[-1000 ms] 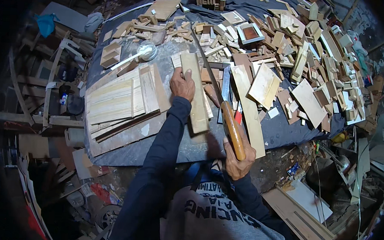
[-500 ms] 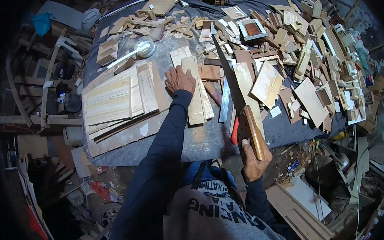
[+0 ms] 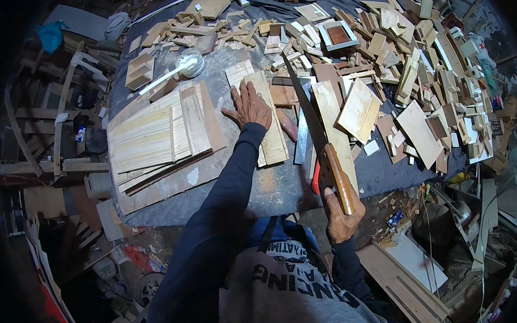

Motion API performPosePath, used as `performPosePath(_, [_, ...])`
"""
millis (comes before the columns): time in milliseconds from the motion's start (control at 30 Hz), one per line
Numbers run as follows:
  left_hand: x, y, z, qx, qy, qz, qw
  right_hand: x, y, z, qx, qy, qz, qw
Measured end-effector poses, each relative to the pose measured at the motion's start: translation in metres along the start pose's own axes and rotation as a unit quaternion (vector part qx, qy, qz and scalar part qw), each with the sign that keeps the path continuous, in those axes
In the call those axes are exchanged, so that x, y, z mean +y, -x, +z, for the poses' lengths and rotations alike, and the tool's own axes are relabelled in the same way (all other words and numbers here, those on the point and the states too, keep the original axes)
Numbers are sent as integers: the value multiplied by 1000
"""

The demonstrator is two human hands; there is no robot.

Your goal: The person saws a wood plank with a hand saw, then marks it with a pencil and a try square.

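My right hand [image 3: 343,217] is closed round the wooden handle of a handsaw [image 3: 307,102]. Its dark blade points up and away, over the wood on the table. My left hand [image 3: 251,107] lies flat with spread fingers on a pale narrow board [image 3: 274,145]. Under that board shows another pale board [image 3: 238,71], its far end sticking out past my fingers. Just right of them lie a metal ruler [image 3: 302,137], a brown rounded wooden piece [image 3: 287,124] and a red handle [image 3: 316,179], partly hidden by the saw.
Stacked pale planks [image 3: 149,135] rest on a larger sheet at the left. Behind them are a small open wooden box [image 3: 140,71] and a clear round container [image 3: 190,63] with a white stick across it. Heaped offcuts [image 3: 387,45] cover the far and right parts of the table.
My left hand has shifted slightly right and spread flatter over the narrow board, covering more of it. The saw and my right hand stay nearly in place.
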State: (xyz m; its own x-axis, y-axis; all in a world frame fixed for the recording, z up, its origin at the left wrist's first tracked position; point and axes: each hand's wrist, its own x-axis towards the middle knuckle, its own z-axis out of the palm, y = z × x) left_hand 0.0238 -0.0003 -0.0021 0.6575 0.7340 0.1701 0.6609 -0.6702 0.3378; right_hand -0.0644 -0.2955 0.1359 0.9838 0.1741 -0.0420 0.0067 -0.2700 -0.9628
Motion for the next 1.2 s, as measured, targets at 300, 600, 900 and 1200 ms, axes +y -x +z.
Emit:
performPosePath(300, [4, 1, -9, -24, 1, -30, 999, -7, 4, 4, -55, -19, 9, 998])
performPosePath(600, [-10, -8, -13, -23, 27, 58, 998, -6, 9, 9, -75, 6, -25, 997])
performPosePath(900, [-9, -8, -12, -33, -5, 53, 998, 1, 12, 9, -70, 15, -71, 995])
performPosePath(1200, [-7, -14, -10, -26, 10, 57, 998, 7, 20, 14, -76, 65, -125, 987])
